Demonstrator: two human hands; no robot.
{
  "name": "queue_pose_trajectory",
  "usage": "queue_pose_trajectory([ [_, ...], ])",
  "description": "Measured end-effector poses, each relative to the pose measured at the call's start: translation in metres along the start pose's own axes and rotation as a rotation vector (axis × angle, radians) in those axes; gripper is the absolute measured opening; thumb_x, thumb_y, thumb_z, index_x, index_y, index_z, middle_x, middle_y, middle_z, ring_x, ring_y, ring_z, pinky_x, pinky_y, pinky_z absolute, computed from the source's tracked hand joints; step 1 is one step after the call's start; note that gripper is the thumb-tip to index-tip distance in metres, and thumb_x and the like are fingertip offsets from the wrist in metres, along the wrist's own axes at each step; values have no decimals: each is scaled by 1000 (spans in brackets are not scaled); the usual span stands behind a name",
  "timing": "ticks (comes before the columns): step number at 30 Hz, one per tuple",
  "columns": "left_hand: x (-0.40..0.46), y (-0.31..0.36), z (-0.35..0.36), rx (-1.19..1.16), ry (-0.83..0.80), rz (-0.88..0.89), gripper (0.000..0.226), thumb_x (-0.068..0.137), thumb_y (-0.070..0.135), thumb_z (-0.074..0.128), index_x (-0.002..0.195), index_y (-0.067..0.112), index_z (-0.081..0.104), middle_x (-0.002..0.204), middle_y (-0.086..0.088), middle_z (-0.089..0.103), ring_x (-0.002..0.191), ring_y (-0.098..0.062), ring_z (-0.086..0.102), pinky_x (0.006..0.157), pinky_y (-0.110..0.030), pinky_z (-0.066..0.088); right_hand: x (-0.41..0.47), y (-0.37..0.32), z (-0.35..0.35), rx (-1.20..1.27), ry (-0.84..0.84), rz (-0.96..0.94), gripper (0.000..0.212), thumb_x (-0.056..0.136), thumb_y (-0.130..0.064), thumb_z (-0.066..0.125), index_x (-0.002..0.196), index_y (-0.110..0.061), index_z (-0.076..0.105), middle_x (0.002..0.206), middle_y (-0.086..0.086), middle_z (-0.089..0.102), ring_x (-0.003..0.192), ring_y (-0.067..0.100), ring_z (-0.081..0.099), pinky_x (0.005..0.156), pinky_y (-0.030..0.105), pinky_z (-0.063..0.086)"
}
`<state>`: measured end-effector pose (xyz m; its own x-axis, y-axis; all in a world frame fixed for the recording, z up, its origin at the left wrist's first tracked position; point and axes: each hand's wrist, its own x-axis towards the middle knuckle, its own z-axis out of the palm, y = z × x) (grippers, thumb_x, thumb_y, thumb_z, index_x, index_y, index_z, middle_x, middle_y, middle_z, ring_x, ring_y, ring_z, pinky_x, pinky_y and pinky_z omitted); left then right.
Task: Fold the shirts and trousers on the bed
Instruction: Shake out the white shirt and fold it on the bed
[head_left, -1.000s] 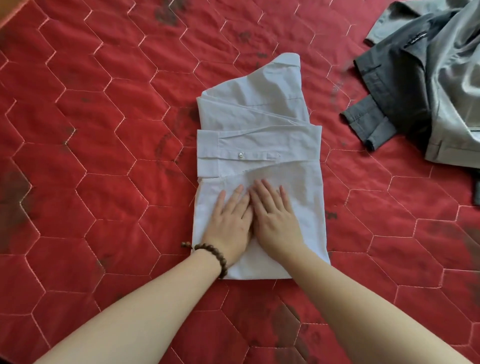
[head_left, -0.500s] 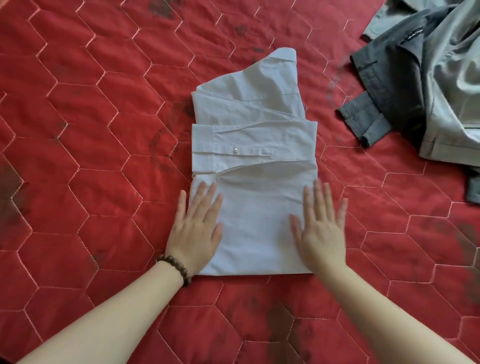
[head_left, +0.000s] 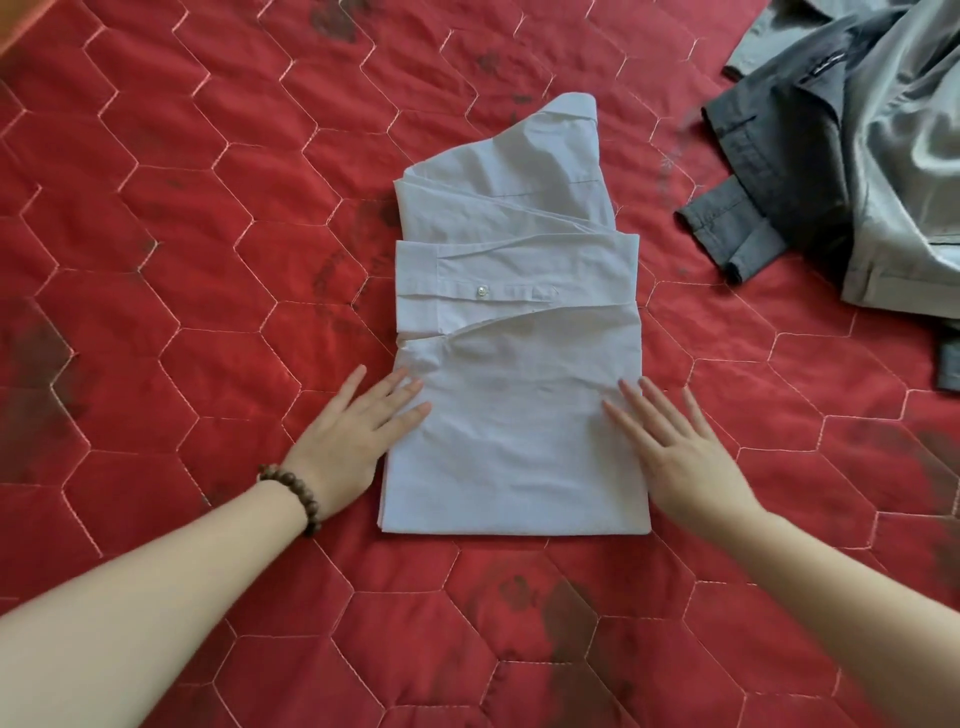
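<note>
White shirt (head_left: 519, 415), partly folded, lay on a red quilt (head_left: 182, 260); left hand (head_left: 353, 441) and right hand (head_left: 680, 457) pressed flat, fingers straight, on its side edges.

I see only part of the grey clothes pile (head_left: 857, 156): the top and right edges cut it off, so I can't count garments or tell shirts from trousers. A dark scrap (head_left: 949, 364) at the right edge is too cropped to identify. The white shirt (head_left: 519, 364) hides its inner folded layers. Both my forearms run out of the bottom edge. An orange patch (head_left: 13, 21) sits blurred in the top-left corner.
</note>
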<state>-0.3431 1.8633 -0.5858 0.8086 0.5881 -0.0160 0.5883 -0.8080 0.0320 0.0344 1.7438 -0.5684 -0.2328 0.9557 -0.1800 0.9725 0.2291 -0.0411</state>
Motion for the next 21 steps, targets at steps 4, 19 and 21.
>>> queue_pose_trajectory([
  [4, 2, -13, 2, 81, -39, 147, 71, 76, -6, 23, 142, 16, 39, 149, -10, 40, 147, -26, 8, 117, -48, 13, 2, 32, -17, -112, -36, -67, 84, 75, 1, 43, 151, -27, 21, 158, 5, 20, 147, 24, 13, 116, 51, 8],
  [19, 28, 12, -54, -805, -85, -418, 29, 92, 9, 50, 111, 17, 70, 113, 12, 62, 104, 7, 48, 112, -28, 26, 31, -10, -64, 686, -178, 187, 54, 88, 10, 37, 121, -21, 65, 127, -10, 56, 126, 8, 47, 105, 15, 27],
  [21, 29, 5, -81, -1048, -133, -474, 26, 86, 31, 58, 92, 12, 74, 96, 4, 70, 87, -1, 55, 86, -32, 45, 28, -2, -91, 886, -321, 263, 39, 89, 5, 51, 104, -26, 69, 105, -10, 68, 101, 8, 61, 85, 20, 44],
])
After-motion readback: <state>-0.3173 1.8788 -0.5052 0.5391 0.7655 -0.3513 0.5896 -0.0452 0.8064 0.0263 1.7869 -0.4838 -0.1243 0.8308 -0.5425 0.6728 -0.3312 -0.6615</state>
